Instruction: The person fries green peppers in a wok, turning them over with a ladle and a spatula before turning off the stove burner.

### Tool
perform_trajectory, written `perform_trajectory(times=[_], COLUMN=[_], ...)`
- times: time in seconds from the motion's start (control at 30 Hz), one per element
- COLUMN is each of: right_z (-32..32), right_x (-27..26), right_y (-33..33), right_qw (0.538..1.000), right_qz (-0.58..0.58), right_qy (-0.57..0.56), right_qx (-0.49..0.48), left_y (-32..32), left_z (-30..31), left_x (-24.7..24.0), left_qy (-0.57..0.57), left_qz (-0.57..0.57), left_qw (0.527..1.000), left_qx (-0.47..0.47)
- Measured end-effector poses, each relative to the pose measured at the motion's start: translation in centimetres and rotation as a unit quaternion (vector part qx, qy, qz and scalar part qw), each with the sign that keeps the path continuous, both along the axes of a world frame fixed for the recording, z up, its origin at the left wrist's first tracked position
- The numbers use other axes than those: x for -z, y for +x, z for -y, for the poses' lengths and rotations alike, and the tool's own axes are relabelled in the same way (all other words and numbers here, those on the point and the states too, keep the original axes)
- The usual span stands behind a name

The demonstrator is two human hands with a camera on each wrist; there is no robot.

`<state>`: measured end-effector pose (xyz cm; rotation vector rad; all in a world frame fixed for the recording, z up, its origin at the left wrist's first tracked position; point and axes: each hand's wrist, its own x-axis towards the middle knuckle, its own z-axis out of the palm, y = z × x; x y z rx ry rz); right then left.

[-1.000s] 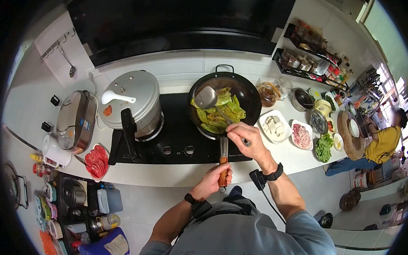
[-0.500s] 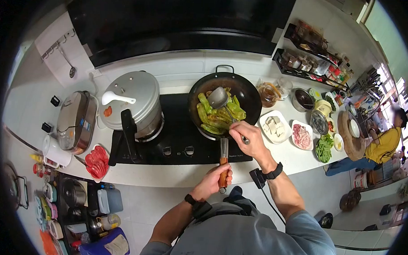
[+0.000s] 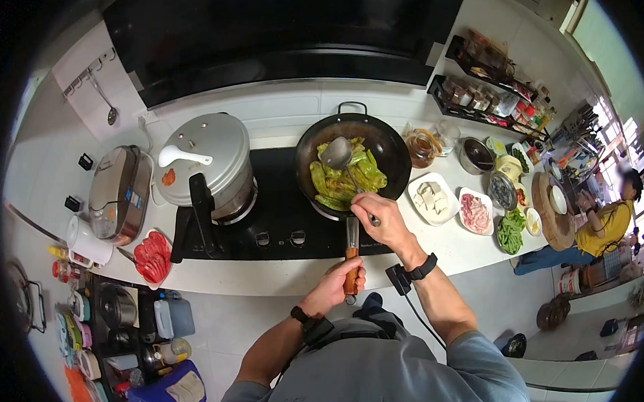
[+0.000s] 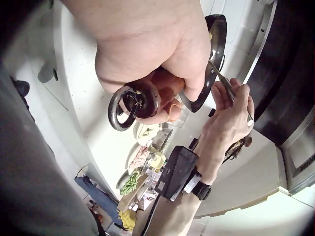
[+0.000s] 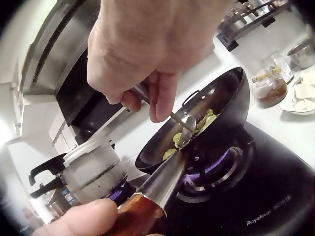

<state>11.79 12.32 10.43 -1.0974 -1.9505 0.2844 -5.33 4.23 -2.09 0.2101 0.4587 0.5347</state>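
A black wok (image 3: 396, 161) sits over a lit burner, with green peppers (image 3: 369, 176) in it. My left hand (image 3: 331, 285) grips the wok's wooden handle (image 3: 351, 273); in the left wrist view its fingers wrap round the handle (image 4: 166, 84), whose end ring shows. In my right hand (image 3: 384, 221) is the metal ladle's handle, pinched above the near rim. The ladle's bowl (image 3: 336, 153) rests among the peppers, left of the wok's middle. From the right wrist view, fingers of my right hand (image 5: 147, 59) curl round the ladle handle, and flames show under the wok (image 5: 231, 98).
Left of the wok stands a large pressure cooker (image 3: 230, 187) with a white spoon (image 3: 185, 156) on its lid. Plates of white pieces (image 3: 446, 214) and raw meat (image 3: 475, 212), jars and bowls line the right counter. A person in yellow (image 3: 605, 226) is at far right.
The ladle's bowl swung right and then back left and down onto the peppers, shifting them. My right hand moved slightly left. My left hand keeps its hold on the wok handle.
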Motion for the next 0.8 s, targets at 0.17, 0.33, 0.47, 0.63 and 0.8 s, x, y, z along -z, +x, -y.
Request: perform_trajectory(times=[0.17, 0.33, 0.47, 0.63, 0.8], right_z=[0.6, 0.5, 1.3, 1.8, 0.9], right_x=[-1.6, -1.6, -1.3, -1.2, 0.2], right_y=[-0.3, 0.2, -0.2, -0.8, -0.6], right_qw=[1.0, 0.998, 1.0, 1.0, 0.998], right_qz=[-0.015, 0.02, -0.011, -0.028, -0.055], right_qy=[0.016, 0.036, 0.012, 0.009, -0.03], right_qx=[0.021, 0.041, 0.023, 0.012, 0.02], left_y=[-0.1, -0.1, -0.1, -0.2, -0.2], left_z=[-0.1, 0.1, 0.0, 0.0, 0.0], left_x=[0.8, 0.1, -0.1, -0.1, -0.1], left_qy=[-0.005, 0.0, 0.001, 0.002, 0.002], left_qz=[0.01, 0.009, 0.008, 0.003, 0.006], left_qw=[1.0, 1.0, 1.0, 1.0, 1.0], left_qx=[-0.001, -0.004, 0.0, -0.007, -0.007])
